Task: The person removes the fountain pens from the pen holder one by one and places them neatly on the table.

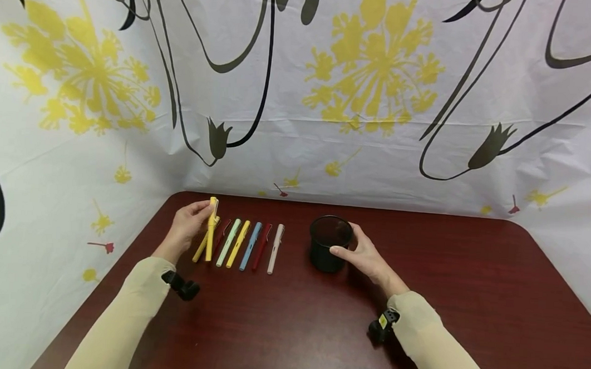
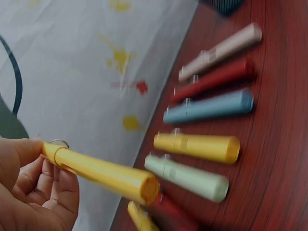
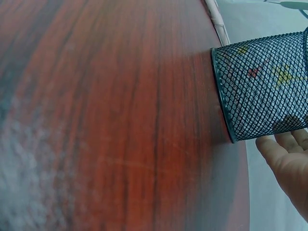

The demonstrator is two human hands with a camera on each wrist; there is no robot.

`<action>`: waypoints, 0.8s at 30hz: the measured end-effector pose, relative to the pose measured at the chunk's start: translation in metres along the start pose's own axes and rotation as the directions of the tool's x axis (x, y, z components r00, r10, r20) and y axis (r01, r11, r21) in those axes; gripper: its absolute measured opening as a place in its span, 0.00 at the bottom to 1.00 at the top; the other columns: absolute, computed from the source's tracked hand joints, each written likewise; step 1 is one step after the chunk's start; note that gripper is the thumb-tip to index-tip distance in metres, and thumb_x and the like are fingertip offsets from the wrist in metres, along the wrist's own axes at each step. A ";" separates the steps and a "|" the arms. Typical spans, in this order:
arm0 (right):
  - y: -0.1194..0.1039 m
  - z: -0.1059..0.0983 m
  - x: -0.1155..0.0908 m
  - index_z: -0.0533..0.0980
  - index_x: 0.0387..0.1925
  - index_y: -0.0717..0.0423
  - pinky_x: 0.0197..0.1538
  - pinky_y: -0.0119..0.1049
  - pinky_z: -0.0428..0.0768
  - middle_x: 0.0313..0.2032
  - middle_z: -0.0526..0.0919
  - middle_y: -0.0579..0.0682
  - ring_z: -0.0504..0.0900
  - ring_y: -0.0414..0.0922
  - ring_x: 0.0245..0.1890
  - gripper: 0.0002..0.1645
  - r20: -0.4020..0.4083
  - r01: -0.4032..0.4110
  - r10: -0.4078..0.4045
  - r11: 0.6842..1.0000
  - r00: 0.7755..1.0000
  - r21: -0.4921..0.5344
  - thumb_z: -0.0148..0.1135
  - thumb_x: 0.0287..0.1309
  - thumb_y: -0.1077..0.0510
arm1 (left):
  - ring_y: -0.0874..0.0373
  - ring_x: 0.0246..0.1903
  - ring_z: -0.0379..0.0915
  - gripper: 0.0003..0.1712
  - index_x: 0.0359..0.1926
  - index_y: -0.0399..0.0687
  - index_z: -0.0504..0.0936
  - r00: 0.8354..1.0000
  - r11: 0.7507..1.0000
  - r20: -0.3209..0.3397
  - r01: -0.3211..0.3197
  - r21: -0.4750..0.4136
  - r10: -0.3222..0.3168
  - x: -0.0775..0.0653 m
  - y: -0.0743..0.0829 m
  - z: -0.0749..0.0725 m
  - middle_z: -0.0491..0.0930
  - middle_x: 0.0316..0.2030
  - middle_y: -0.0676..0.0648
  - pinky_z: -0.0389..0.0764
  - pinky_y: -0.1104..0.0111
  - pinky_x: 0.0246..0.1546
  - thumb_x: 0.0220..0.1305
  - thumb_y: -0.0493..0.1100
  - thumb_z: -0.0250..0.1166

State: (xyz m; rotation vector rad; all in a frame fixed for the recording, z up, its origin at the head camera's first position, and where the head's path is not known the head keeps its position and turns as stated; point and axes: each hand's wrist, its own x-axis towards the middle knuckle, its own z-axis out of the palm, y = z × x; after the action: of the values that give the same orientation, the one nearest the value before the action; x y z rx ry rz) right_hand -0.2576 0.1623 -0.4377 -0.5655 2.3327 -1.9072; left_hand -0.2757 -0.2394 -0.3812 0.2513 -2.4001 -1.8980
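Note:
My left hand [image 1: 189, 223] pinches a yellow pen [image 2: 103, 172] by its clip end, raised and pointing downward over the left end of a row of pens. That row runs from another yellow pen [image 1: 199, 247] through a dark red pen [image 1: 221, 237], a light green pen [image 2: 187, 176], a yellow pen [image 2: 197, 147], a blue pen [image 2: 209, 107] and a red pen [image 2: 215, 79] to a pale pink pen [image 2: 220, 52]. At the row's right, my right hand [image 1: 367, 256] holds the side of a black mesh pen cup [image 3: 262, 86], thumb in front. The cup stands upright.
The dark red wooden table [image 1: 278, 328] has rounded far corners. Behind it and on the left hangs a white sheet [image 1: 290, 100] printed with yellow flowers and dark stems. Each wrist wears a small black camera, the left camera [image 1: 182, 286] hanging near the pens.

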 end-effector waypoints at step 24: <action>0.001 0.000 0.000 0.56 0.66 0.61 0.60 0.53 0.64 0.61 0.67 0.64 0.65 0.60 0.62 0.41 -0.004 -0.001 0.001 1.000 1.000 -0.005 0.66 0.54 0.62 | 0.53 0.34 0.75 0.23 0.57 0.34 0.74 0.999 0.879 -0.042 0.048 0.475 -0.032 0.034 -0.043 -0.039 0.75 0.51 0.32 0.77 0.68 0.30 0.70 0.46 0.53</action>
State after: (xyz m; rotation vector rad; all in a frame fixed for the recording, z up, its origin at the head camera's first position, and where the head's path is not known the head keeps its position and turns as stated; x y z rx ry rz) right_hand -0.2583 0.1628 -0.4385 -0.5610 2.3410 -1.9038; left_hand -0.2993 -0.2926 -0.4158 0.3556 -2.8207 -1.2654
